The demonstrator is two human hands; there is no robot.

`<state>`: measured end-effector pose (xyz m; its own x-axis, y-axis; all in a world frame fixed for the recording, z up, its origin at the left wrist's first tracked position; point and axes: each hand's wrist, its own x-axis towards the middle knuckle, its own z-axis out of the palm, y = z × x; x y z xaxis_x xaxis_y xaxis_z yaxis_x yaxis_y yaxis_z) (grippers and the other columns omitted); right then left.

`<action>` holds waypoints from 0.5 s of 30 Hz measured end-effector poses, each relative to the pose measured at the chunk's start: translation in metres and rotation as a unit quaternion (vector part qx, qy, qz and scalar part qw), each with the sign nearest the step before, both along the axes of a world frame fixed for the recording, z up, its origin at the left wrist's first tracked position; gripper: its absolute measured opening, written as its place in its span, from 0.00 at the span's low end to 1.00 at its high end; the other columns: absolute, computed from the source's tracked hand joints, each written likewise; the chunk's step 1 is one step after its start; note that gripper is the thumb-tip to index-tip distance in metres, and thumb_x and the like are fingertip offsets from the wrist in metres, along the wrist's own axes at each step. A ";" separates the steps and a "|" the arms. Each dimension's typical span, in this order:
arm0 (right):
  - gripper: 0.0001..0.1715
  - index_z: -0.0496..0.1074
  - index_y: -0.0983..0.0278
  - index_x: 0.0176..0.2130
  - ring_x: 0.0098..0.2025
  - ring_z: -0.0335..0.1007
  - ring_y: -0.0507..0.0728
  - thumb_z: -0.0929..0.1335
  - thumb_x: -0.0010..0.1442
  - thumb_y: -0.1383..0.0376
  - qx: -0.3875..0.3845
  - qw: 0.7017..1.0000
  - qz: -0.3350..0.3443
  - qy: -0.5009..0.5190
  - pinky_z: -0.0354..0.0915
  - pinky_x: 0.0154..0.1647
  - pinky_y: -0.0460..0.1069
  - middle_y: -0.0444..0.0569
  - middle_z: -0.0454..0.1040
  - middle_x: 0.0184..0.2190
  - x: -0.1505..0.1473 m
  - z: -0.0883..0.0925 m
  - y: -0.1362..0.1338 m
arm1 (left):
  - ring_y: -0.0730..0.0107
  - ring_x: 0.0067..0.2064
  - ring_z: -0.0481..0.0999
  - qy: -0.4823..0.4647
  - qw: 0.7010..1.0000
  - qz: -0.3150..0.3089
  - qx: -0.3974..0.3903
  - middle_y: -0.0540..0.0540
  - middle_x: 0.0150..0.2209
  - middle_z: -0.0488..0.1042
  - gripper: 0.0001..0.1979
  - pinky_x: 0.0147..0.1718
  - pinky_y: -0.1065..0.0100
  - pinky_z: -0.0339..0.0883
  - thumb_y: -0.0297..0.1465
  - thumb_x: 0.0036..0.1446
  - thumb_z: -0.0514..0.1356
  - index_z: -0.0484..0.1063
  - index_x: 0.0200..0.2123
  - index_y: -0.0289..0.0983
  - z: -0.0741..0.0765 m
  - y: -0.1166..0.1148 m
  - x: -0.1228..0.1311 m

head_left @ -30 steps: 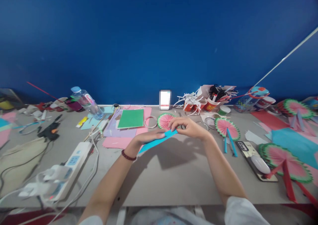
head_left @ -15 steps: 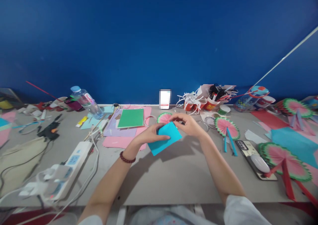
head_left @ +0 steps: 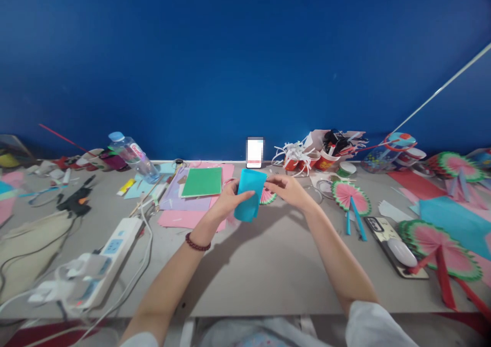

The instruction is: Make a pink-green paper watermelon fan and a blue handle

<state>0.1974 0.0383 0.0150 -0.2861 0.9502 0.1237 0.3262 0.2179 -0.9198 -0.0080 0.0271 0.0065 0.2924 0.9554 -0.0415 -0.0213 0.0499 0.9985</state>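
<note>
A small sheet of light blue paper is held upright above the grey table. My left hand grips its lower left side with thumb across the front. My right hand pinches its upper right edge. Behind the sheet lies a pink and green pleated paper fan disc, partly hidden. A beaded bracelet sits on my left wrist.
A green sheet on pink and purple paper lies left of my hands. A power strip with cables and a water bottle are farther left. Watermelon paper fans, a phone, a white mouse and red cups are on the right.
The blue paper, flat and edge-on a second ago, has been turned up to stand nearly vertical. Both hands have risen slightly and shifted toward the wall.
</note>
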 end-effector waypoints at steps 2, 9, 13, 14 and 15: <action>0.18 0.74 0.65 0.36 0.31 0.71 0.53 0.70 0.53 0.53 -0.006 0.999 -0.004 0.050 0.68 0.34 0.48 0.48 0.76 0.31 -0.004 0.001 -0.001 | 0.59 0.42 0.77 -0.007 1.000 0.007 0.001 0.40 0.43 0.77 0.22 0.39 0.64 0.70 0.37 0.45 0.67 0.72 0.43 0.35 0.000 -0.001 0.001; 0.17 0.73 0.64 0.31 0.26 0.70 0.51 0.73 0.48 0.54 -0.034 0.991 -0.013 0.132 0.68 0.30 0.47 0.45 0.74 0.24 -0.011 0.005 -0.004 | 0.59 0.39 0.77 -0.018 0.999 0.032 -0.024 0.41 0.40 0.78 0.22 0.37 0.63 0.71 0.38 0.42 0.68 0.73 0.41 0.35 -0.004 -0.003 0.004; 0.17 0.73 0.65 0.27 0.24 0.68 0.51 0.73 0.46 0.53 -0.035 0.991 -0.030 0.127 0.67 0.29 0.48 0.44 0.73 0.21 -0.013 0.003 -0.004 | 0.61 0.38 0.77 -0.013 0.999 0.028 -0.024 0.42 0.39 0.78 0.23 0.35 0.64 0.71 0.38 0.41 0.69 0.73 0.41 0.36 -0.006 -0.003 0.005; 0.17 0.73 0.65 0.27 0.24 0.68 0.51 0.73 0.47 0.53 -0.037 0.991 -0.027 0.123 0.67 0.29 0.48 0.45 0.73 0.22 -0.014 0.002 -0.004 | 0.61 0.38 0.77 -0.014 0.999 0.031 -0.025 0.42 0.39 0.78 0.23 0.35 0.65 0.70 0.39 0.41 0.69 0.73 0.41 0.36 -0.006 -0.003 0.006; 0.17 0.73 0.65 0.27 0.24 0.69 0.51 0.73 0.47 0.54 -0.040 0.992 -0.022 0.118 0.66 0.28 0.47 0.45 0.74 0.22 -0.015 0.001 -0.004 | 0.62 0.37 0.77 -0.016 0.999 0.035 -0.026 0.43 0.38 0.78 0.22 0.34 0.66 0.70 0.39 0.41 0.70 0.73 0.40 0.36 -0.007 -0.003 0.006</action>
